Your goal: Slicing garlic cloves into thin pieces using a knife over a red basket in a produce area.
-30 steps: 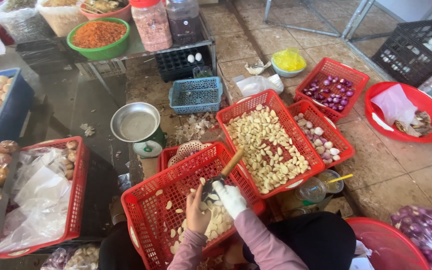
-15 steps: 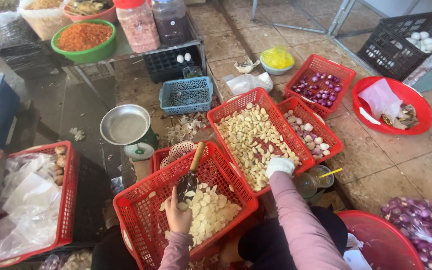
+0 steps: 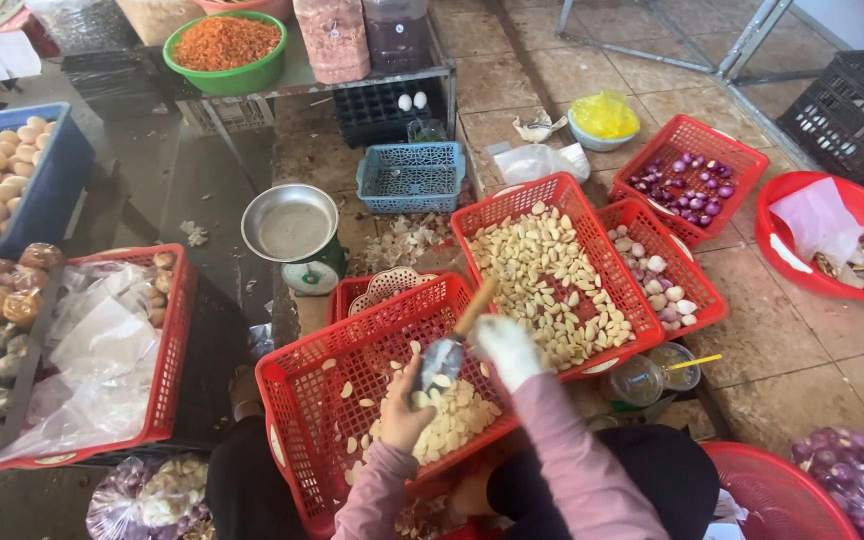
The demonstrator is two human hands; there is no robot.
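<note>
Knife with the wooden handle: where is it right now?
In the head view, the knife sits low and centre, over the nearest red basket of peeled garlic. The gloved right hand is at its handle, and the bare left hand is just below the blade.

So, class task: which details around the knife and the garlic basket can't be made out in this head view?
- Left hand: its grip, hidden by its own back.
- Knife blade: blurred.
- Right hand: gloved, blurred.
- Red basket: near corner hidden by the person's knee.
</note>
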